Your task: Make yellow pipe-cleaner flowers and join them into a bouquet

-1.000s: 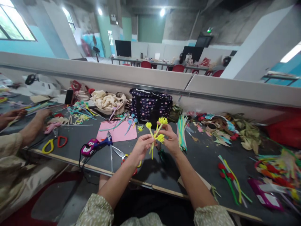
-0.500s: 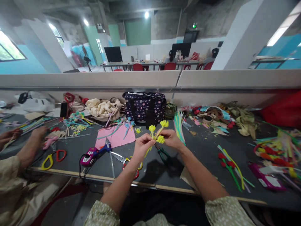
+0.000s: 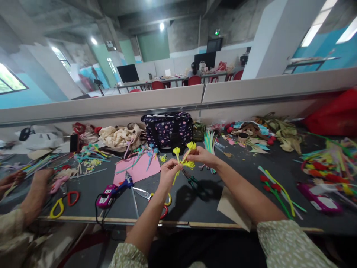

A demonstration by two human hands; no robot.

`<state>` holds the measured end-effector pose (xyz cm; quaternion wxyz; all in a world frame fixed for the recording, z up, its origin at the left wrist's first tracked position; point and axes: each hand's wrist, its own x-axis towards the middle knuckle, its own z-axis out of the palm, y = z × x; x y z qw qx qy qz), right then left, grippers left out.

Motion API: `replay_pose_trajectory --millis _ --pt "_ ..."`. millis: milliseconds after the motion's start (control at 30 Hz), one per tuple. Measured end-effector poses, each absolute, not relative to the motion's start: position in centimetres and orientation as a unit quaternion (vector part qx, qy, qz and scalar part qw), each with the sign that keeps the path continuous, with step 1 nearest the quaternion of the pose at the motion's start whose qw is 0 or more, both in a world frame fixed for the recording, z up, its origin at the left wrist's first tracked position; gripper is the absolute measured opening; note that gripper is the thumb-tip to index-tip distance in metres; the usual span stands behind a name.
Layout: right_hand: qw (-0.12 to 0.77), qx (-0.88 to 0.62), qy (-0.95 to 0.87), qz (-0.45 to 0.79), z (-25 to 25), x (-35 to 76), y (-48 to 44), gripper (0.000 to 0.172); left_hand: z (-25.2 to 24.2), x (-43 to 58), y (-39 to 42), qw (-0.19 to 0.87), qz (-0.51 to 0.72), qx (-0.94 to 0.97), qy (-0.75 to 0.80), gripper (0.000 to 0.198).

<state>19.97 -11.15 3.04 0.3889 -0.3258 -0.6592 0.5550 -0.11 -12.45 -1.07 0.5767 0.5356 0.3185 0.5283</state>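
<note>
Two bare hands meet above the dark worktop (image 3: 248, 169), near its front edge, around a small bunch of yellow flowers (image 3: 176, 151) with fuzzy heads and slender stems. The left hand (image 3: 169, 173) is closed in a narrow pinch on the stems below the heads; a stem end projects beneath it. The right hand (image 3: 205, 158), fingertips drawn together, grips the bunch from the other side, close under the uppermost head; exactly which stems it holds cannot be told. Three heads are visible: two point upward and one lies lower, beside the right hand.

Below the bunch lies a green-handled tool (image 3: 193, 181), its tip partly hidden by the left hand. To the left, scissors with red and yellow handles (image 3: 141, 192) rest partly behind the left forearm, next to a purple and blue corded tool (image 3: 105, 198). Beyond these is a pink sheet (image 3: 139, 169) bearing blue and green pieces. A patterned dark bag (image 3: 169, 130) stands at the rear, with a bundle of pastel strips (image 3: 209, 141) nearer the right hand. A brown card (image 3: 232, 206) lies partly under the right forearm; farther right are red flowers on green stems (image 3: 275, 188). At far left, a co-worker's hand (image 3: 44, 174) is blurred.
</note>
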Motion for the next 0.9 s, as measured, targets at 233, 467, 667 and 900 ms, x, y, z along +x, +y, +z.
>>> replay_pose_trajectory --millis 233,467,667,900 --pt "0.414 -0.392 -0.721 0.395 0.9 19.0 -9.7 0.023 -3.2 0.8 -10.5 0.449 0.6 0.582 0.315 0.017" --pt "0.484 -0.487 -0.707 0.173 -2.4 17.9 -9.9 0.013 -6.4 3.0 -8.4 0.429 0.648 0.559 0.288 0.018" --pt "0.499 -0.503 -0.7 0.087 -4.4 17.3 -10.1 0.011 -7.8 2.9 -7.7 0.446 0.627 0.566 0.296 0.018" --pt "0.479 -0.492 -0.727 0.013 -5.6 17.0 -10.0 0.012 -8.5 2.6 -7.9 0.428 0.61 0.581 0.327 0.018"
